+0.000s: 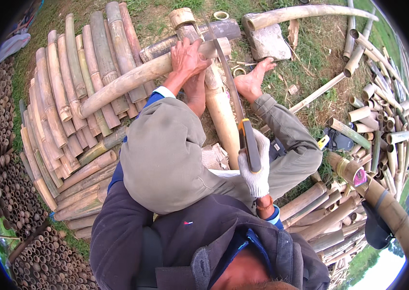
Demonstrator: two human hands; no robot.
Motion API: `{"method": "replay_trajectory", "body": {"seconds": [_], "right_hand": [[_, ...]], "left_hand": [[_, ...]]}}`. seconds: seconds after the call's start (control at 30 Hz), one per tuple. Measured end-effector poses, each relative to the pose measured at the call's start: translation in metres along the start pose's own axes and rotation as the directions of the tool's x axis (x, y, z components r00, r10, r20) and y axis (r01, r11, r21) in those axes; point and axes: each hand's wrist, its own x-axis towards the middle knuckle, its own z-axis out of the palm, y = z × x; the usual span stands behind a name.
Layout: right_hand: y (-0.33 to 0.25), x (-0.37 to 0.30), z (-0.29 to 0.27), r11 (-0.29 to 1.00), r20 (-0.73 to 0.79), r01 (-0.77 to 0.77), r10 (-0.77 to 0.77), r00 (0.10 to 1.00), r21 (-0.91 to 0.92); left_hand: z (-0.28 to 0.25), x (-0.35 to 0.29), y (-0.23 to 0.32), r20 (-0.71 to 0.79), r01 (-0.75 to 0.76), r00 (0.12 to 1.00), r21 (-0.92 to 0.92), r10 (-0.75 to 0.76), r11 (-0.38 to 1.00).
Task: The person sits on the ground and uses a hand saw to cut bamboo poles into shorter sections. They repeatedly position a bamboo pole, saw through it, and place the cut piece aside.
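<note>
Around the held bamboo pole (pixel 132 79), cut bamboo sections (pixel 74 96) crowd close

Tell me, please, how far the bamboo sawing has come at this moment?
Done: short cut pieces lie heaped at the right, and a thin offcut ring lies on the grass. In hand: the left hand presses a pole on a log while the gloved right hand holds the saw on it; cut depth is unclear. Left: long poles stacked at the left.
</note>
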Motion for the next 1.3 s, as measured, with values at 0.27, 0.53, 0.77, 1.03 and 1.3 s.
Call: {"method": "replay_trajectory", "body": {"seconds": [0.27, 0.53, 0.77, 1.03, 1.3], "right_hand": [[0.01, 0.116, 0.035, 0.978, -0.04, 0.173, -0.169, 0.985, 0.113], [-0.021, 0.073, 0.019, 0.995, -0.01, 0.033, -0.033, 0.999, 0.092], [-0.014, 0.133, 0.046, 0.981, -0.07, 0.095, -0.084, 0.994, 0.167], [-0.012, 0.085, 0.024, 0.994, -0.03, 0.107, -0.107, 0.994, -0.016], [-0.019, 0.083, 0.027, 0.993, -0.007, -0.007, 0.008, 1.0, 0.119]], "left_hand": [[0.016, -0.004, -0.001, -0.033, -0.029, 0.999, -0.018, 0.029, 0.999], [0.006, 0.007, -0.018, -0.064, -0.043, 0.997, 0.007, 0.044, 0.999], [0.007, 0.012, -0.008, -0.005, -0.023, 1.0, -0.02, 0.023, 1.0], [0.004, 0.015, -0.016, -0.058, -0.067, 0.996, 0.009, 0.068, 0.998], [0.007, 0.011, -0.009, -0.013, -0.011, 1.0, 0.024, 0.011, 1.0]]}}
